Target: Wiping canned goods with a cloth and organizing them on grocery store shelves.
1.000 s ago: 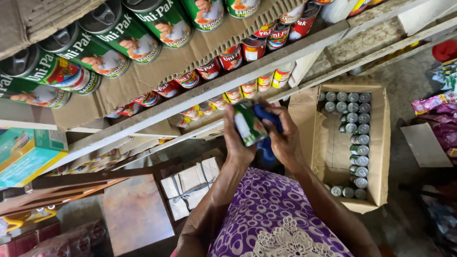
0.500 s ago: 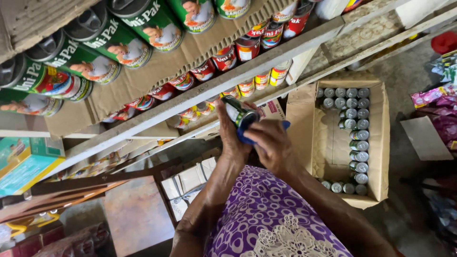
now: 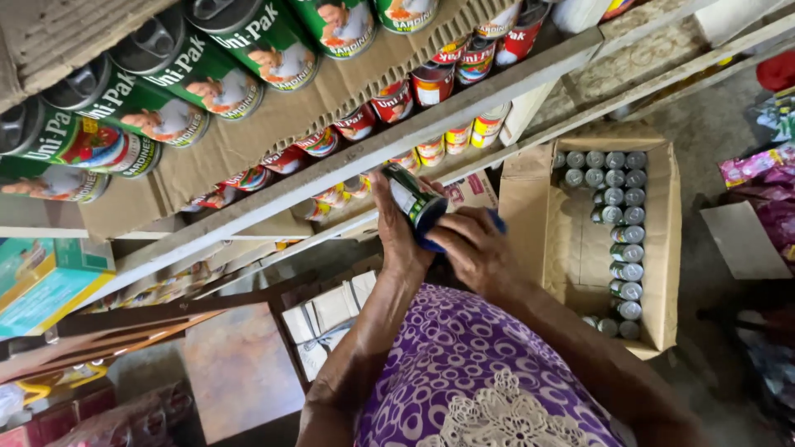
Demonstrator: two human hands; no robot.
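Room: shop shelves (image 3: 464,112) stacked with tins; open carton (image 3: 654,248) on floor.
Grip: left hand (image 3: 397,236) holds green can (image 3: 414,199); right hand (image 3: 476,248) presses blue cloth (image 3: 435,244).
Hidden: right fingertips.

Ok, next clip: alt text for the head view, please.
Two bare hands, left hand and right hand, hold a green-labelled can with a blue cloth under it, before shelves of cans. An open cardboard box of cans sits to the right.

Wooden shelf (image 3: 464,103): cardboard liner (image 3: 248,141), green tins (image 3: 248,41); floor (image 3: 704,124): carton (image 3: 654,248).
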